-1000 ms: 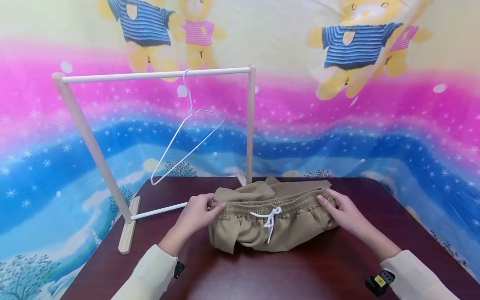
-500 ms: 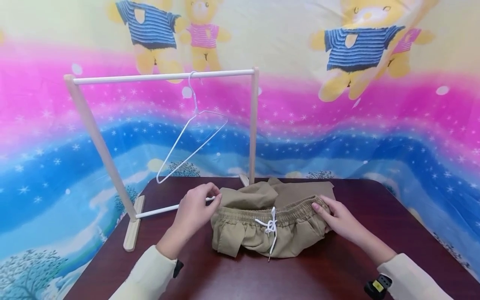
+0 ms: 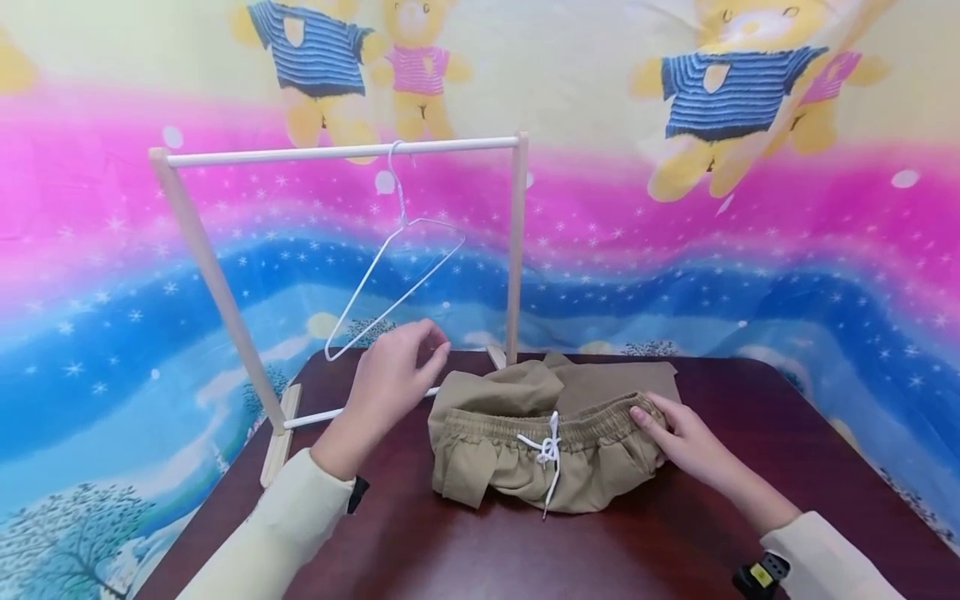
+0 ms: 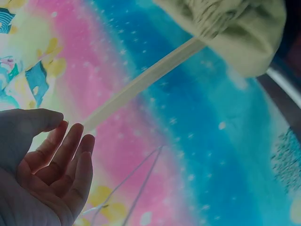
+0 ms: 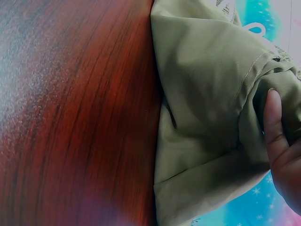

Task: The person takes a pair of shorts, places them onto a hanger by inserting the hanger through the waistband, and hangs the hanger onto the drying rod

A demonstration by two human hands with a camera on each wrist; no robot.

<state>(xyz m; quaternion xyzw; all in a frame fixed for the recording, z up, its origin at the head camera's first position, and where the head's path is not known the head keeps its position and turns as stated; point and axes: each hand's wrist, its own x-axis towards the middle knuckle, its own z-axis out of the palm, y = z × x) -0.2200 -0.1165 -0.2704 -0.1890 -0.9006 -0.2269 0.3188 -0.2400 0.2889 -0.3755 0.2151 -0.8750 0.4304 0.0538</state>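
Note:
A pair of khaki drawstring shorts (image 3: pixel 517 475) lies bunched on the table, elastic waistband toward me and a white tied cord (image 3: pixel 550 450) at its front. My right hand (image 3: pixel 690 437) pinches the right end of the waistband, thumb outside; the other fingers are mostly hidden by cloth. In the right wrist view, the thumb (image 5: pixel 273 117) presses on the fabric. My left hand (image 3: pixel 397 367) is raised left of the shorts, holding nothing, its fingers loosely bent in the left wrist view. Beyond it, a white wire hanger (image 3: pixel 401 200) hangs from the rack's top rod.
The wooden rack (image 3: pixel 514 250) with white rods stands at the back left of the dark red-brown table (image 3: pixel 517 558). One of its feet (image 3: pixel 281 437) is close to my left forearm. A patterned cloth backdrop (image 3: pixel 787 292) surrounds the table's far side.
My left hand has let go of the waistband's left end and risen toward the hanger. The right hand keeps its grip, and the waistband has sagged slightly. The head view has shifted a little left.

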